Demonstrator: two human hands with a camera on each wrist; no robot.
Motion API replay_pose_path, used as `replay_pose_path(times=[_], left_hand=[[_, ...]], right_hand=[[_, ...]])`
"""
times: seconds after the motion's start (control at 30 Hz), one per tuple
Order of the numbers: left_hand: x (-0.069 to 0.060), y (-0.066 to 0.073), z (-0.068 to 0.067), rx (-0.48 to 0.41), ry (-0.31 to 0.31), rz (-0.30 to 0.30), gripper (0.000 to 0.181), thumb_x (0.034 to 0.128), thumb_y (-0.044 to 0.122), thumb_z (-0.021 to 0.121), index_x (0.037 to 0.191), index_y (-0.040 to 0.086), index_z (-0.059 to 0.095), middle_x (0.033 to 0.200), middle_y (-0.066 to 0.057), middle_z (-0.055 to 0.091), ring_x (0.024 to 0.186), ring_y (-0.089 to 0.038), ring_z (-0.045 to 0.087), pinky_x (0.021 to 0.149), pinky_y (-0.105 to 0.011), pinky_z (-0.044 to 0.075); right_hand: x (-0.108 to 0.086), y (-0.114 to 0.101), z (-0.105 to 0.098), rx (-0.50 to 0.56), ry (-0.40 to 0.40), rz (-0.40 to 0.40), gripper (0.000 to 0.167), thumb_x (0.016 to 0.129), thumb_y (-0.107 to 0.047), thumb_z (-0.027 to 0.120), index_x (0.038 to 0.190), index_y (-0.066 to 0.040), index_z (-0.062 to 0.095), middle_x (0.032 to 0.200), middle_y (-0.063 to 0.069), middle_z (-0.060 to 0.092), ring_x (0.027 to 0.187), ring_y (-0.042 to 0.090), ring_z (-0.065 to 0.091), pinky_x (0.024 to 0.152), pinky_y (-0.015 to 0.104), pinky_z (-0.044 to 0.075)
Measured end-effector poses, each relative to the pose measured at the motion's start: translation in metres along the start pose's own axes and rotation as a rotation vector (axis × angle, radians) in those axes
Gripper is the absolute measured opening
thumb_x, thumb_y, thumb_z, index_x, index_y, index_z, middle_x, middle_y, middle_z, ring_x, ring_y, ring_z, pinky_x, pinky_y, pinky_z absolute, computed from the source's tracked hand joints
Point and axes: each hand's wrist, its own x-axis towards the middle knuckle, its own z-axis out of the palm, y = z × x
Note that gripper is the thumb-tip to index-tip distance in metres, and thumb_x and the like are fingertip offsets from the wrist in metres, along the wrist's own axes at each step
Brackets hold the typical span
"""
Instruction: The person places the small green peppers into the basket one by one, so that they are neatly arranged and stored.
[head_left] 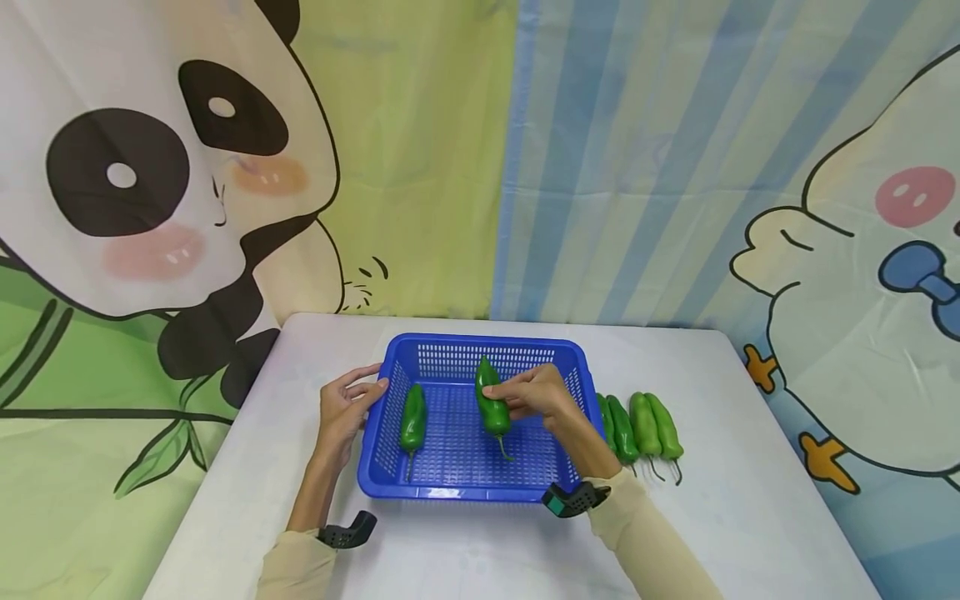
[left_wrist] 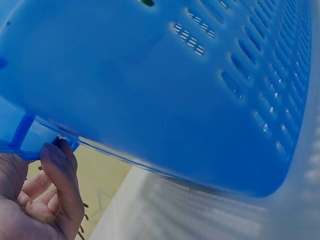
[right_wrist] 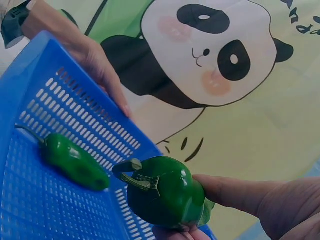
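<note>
Nearest, on the table (head_left: 450, 554), is the blue basket (head_left: 457, 493); the left hand (head_left: 343, 421) grasps its left rim. The right hand (head_left: 538, 394) pinches a green pepper (head_left: 492, 415) between thumb and fingers over the basket's floor, stem toward the person. A second pepper (head_left: 413, 421) lies inside, at the left; more peppers (head_left: 647, 427) lie beside the basket's right wall. The step seems to be placing the pinched pepper; that calls for lowering it, then loosening the fingers. Behind hangs a printed curtain (head_left: 600, 167).
</note>
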Motion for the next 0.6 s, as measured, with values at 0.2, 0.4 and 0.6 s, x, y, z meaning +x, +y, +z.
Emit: replay_pose_path(times=[0.2,0.4,0.6], left_hand=[[0.0,-0.001,-0.002,0.003,0.002,0.006,0.047,0.1026,0.027,0.08,0.143,0.006,0.068,0.086,0.008,0.081,0.068,-0.009,0.078,0.052,-0.02,0.058],[0.0,0.0,-0.002,0.008,0.0,0.002,0.048,0.1025,0.027,0.08,0.144,0.006,0.068,0.087,0.009,0.082,0.069,-0.01,0.079,0.054,-0.021,0.06],[0.0,0.0,-0.002,0.007,0.002,-0.002,0.048,0.1023,0.027,0.08,0.144,0.006,0.068,0.087,0.008,0.082,0.068,-0.01,0.078,0.052,-0.021,0.059]], right_hand=[[0.008,0.001,0.013,0.003,-0.014,0.025,0.034,0.084,-0.018,0.097,0.102,0.006,0.082,0.093,0.019,0.084,0.074,0.021,0.082,0.078,0.044,0.07],[0.015,-0.001,0.026,-0.003,0.002,0.066,0.031,0.082,-0.016,0.098,0.097,0.003,0.078,0.09,0.018,0.083,0.073,0.022,0.082,0.083,0.048,0.069],[0.025,-0.001,0.04,-0.015,-0.012,0.097,0.031,0.081,-0.015,0.099,0.093,0.002,0.076,0.089,0.02,0.083,0.07,0.02,0.081,0.079,0.044,0.069]])
